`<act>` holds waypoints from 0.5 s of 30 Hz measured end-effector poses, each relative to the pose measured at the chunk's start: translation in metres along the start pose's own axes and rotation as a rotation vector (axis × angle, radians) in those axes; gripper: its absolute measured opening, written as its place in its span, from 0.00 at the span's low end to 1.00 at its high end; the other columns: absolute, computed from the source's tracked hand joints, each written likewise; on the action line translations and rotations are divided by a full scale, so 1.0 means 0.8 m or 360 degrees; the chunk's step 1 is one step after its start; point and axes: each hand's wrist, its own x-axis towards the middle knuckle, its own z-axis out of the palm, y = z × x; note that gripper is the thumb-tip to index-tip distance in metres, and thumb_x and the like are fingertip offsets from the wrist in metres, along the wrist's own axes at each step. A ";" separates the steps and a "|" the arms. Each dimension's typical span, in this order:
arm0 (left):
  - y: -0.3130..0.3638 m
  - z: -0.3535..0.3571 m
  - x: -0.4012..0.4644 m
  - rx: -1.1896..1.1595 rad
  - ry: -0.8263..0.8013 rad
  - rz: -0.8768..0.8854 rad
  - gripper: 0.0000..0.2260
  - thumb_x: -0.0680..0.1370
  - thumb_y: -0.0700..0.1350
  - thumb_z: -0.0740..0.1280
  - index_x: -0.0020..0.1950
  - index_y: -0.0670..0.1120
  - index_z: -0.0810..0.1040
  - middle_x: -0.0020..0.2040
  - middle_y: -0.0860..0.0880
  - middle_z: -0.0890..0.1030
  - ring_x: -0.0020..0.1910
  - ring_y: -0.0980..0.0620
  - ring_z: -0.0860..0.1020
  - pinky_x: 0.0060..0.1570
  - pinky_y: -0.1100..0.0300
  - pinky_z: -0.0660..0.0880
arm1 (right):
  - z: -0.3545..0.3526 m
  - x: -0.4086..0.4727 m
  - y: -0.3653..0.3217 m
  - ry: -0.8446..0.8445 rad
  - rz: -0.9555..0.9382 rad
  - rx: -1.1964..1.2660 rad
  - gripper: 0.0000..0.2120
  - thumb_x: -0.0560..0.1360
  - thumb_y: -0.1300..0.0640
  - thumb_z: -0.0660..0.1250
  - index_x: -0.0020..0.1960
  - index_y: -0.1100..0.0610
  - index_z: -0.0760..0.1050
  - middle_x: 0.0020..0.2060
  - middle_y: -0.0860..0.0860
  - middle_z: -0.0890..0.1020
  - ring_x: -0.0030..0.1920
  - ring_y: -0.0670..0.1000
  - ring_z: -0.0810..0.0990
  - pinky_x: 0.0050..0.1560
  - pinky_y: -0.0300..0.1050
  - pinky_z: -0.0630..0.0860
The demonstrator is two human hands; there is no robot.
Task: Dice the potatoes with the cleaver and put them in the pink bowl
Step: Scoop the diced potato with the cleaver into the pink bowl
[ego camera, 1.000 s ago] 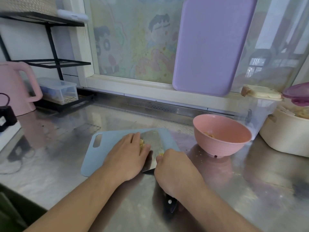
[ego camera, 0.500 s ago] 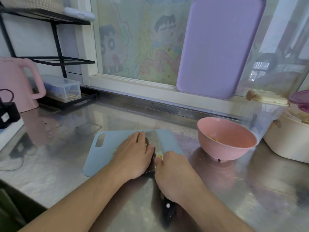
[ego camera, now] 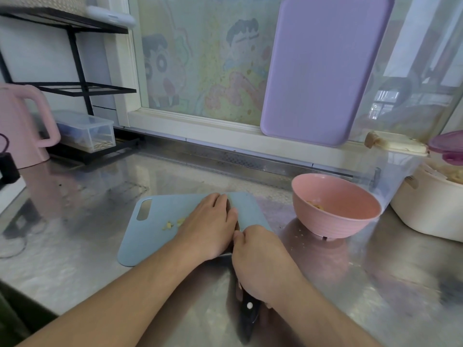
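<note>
A flat, pale blue plastic cutting board was laid on the shiny metal counter. The left hand was pressed flat on the board with fingers straight. The right hand was wrapped round the black handle of the steel cleaver, whose blade was mostly hidden between the two hands. A few small yellow potato bits were left on the board, just left of the left hand. The round pink bowl was set to the right of the board, with some potato pieces seen inside.
</note>
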 end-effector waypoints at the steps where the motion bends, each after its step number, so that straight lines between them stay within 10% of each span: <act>1: 0.000 0.000 0.001 -0.0020 0.0004 0.0009 0.11 0.87 0.52 0.52 0.59 0.50 0.71 0.60 0.55 0.72 0.58 0.55 0.71 0.54 0.57 0.66 | 0.002 0.002 0.003 0.0027 0.0056 0.0115 0.13 0.84 0.57 0.55 0.50 0.61 0.76 0.33 0.48 0.69 0.37 0.52 0.70 0.39 0.45 0.70; 15: 0.017 -0.017 0.014 -0.0074 0.0051 0.0121 0.10 0.86 0.48 0.55 0.59 0.48 0.75 0.59 0.54 0.75 0.56 0.54 0.74 0.57 0.56 0.73 | -0.005 0.009 0.011 0.0128 0.0186 0.0598 0.14 0.84 0.51 0.56 0.45 0.57 0.73 0.38 0.54 0.76 0.39 0.55 0.75 0.37 0.45 0.73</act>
